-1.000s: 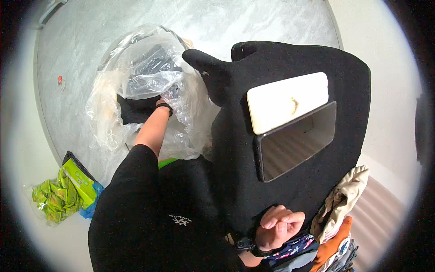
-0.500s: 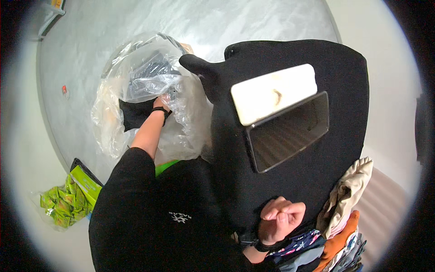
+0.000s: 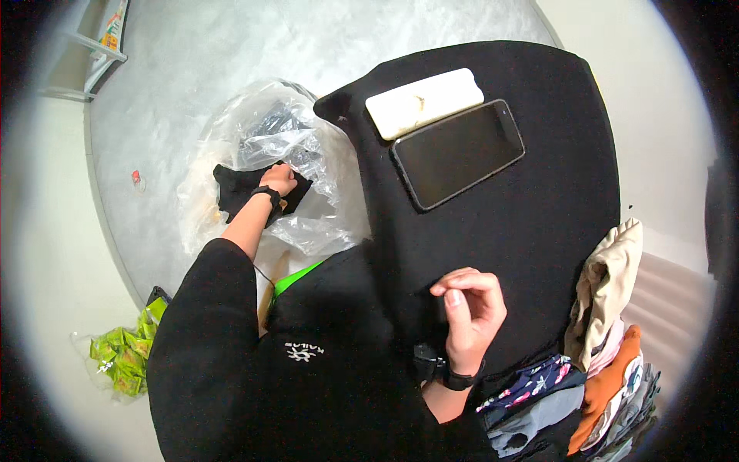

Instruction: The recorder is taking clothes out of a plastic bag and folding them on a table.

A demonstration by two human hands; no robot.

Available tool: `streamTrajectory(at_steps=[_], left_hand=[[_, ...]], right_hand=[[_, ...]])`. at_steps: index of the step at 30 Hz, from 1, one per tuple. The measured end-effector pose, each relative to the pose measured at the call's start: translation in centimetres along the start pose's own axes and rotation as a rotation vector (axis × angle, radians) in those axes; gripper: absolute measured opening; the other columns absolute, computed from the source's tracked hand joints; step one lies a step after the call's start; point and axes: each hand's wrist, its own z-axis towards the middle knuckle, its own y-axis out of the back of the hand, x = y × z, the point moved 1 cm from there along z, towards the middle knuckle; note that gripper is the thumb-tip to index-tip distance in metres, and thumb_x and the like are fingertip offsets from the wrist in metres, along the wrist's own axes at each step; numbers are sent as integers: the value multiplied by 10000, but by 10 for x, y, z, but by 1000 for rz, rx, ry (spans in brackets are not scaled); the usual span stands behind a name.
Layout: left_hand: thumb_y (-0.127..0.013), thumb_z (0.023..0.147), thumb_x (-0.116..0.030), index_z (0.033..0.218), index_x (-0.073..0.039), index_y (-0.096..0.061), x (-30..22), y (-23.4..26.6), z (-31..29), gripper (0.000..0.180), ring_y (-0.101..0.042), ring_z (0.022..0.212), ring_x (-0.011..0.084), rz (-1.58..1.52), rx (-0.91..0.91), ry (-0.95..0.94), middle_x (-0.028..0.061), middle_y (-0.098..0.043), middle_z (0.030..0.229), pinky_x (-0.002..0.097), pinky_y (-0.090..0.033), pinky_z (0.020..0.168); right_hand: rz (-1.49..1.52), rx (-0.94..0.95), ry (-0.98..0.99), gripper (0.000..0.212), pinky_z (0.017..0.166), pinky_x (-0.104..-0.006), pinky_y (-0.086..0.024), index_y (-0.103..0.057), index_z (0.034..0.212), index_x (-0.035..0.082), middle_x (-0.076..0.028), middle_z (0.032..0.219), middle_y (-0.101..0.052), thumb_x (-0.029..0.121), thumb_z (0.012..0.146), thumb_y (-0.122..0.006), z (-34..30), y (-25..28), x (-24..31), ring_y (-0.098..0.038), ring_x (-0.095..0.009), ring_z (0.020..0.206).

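At the left, my left hand (image 3: 280,179) is over a large clear plastic bag (image 3: 339,177), its fingers closed on a piece of black cloth (image 3: 235,187). The cloth lies spread across the bag's mouth; I cannot tell what garment it is. Farther in, dark folded items (image 3: 271,123) show through the plastic. My right hand (image 3: 473,312) hovers above the near part of a black-covered board (image 3: 500,239). Its fingers are loosely bent, the thumb a little apart, and nothing shows in them. A black wristband circles each wrist.
On the board, a dark-screened phone (image 3: 459,154) lies beside a white, stained slab-like object (image 3: 423,102). Folded clothes (image 3: 589,385) are piled at the lower right, with beige cloth (image 3: 604,285) above. Green packets (image 3: 123,358) sit at lower left; a shelf (image 3: 96,46) stands far left.
My left hand has come up with the black cloth, now more exposed at the bag's mouth. My right hand has risen and its fingers have loosened. The view has shifted, so the phone appears higher.
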Motion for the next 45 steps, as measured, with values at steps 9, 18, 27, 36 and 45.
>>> streamTrajectory(at_steps=[9,18,27,36,45], left_hand=[[-622,654,-174,706,-61,-598,12,44,-54,127,-617,824,345,-68,-57,-62,173,-638,844,416,-492,732],[-618,676,-161,772,-60,-604,50,35,-51,141,-623,828,319,-225,-93,-100,163,-636,839,382,-486,731],[-536,744,-60,1457,-223,22,39,71,-52,920,-617,932,304,-355,-2,-112,167,-640,1047,368,-469,835],[-510,761,-126,1419,-118,-246,17,153,-57,709,-492,1151,374,-247,-596,-192,244,-488,1268,403,-376,993],[-510,763,-139,1189,-101,-541,40,82,-36,428,-530,1117,303,-185,-86,-269,131,-577,1187,368,-420,948]], right_hand=[[17,730,-129,256,892,-285,-429,-550,1102,-31,-118,1045,-608,75,879,-482,28,-103,-77,-566,-186,1017],[-545,937,-611,596,1050,-345,-298,-392,1344,34,-229,1379,-380,171,777,-513,87,-160,-243,-357,-352,1286],[-1098,433,-150,696,1069,-553,-152,-287,1408,199,-223,1404,-283,175,748,-506,106,-149,-232,-200,-453,1313],[-843,221,143,678,942,-559,-324,-320,1370,94,-262,1228,-463,31,714,-480,117,-159,-206,-432,-463,1103],[-801,179,258,673,1012,-516,-272,-360,1342,56,-329,1312,-329,70,692,-537,120,-160,-183,-347,-466,1197]])
